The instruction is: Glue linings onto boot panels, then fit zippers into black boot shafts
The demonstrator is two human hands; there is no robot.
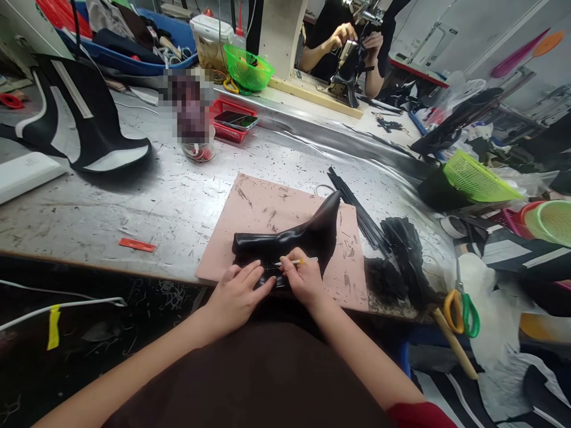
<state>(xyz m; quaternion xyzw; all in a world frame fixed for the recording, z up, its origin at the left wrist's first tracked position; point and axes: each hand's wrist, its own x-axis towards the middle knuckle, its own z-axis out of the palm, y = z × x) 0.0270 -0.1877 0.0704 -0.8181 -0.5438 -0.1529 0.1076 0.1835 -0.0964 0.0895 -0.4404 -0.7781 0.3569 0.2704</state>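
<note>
A black leather boot upper (289, 241) lies on its side on a pinkish board (263, 202), its pointed toe toward the far right. Flat on the lower edge of its shaft rests my left hand (238, 291), fingers stretched out and slightly apart. My right hand (306, 279) pinches a slim white pen (311, 260) with a yellow band. The pen's tip points left, close to my left fingers, beside a thin pale line on the leather. Whether the tip touches the leather is too small to tell.
Black strips (357, 208) and dark scraps (401, 249) lie right of the board. Scissors (461, 312) are at the right edge. A red strip (137, 244) lies left. Behind are a phone (236, 120) on a red basket and a green basket (247, 68). A co-worker's hands (343, 38) work across the table.
</note>
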